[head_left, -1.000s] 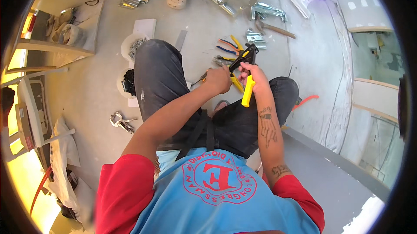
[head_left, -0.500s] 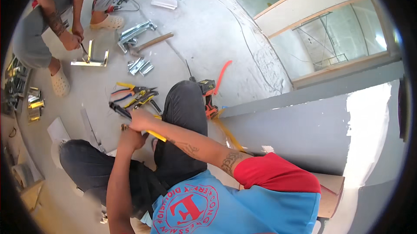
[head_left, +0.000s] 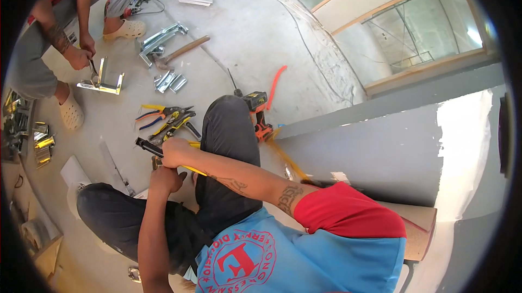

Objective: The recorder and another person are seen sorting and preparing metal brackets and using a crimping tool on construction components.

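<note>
My right hand (head_left: 177, 153) is wrapped round a hand tool with a long black head (head_left: 149, 147) and yellow handles. The black end points left, away from my wrist, and one yellow handle (head_left: 194, 170) sticks out under my forearm. Just below, my left hand (head_left: 167, 179) is closed, with a small brownish metal-looking piece (head_left: 156, 162) showing above its fingers. Whether it grips that piece or part of the tool is hidden. Beyond my hands lie snips with yellow handles (head_left: 173, 124) and snips with orange and blue handles (head_left: 154, 114).
Near my knee stands an orange-black cordless drill (head_left: 261, 124). A hammer (head_left: 182, 53) lies by bent metal channels (head_left: 161, 43) and short metal pieces (head_left: 169, 82). At far left, a co-worker's hands (head_left: 81, 56) work over a metal frame (head_left: 103, 83). A grey low wall (head_left: 359, 162) runs along my right.
The whole scene has shifted slightly as my head moved. My hands stay together on the tool, whose black head shows a little more clearly. The co-worker's hands remain over the metal frame.
</note>
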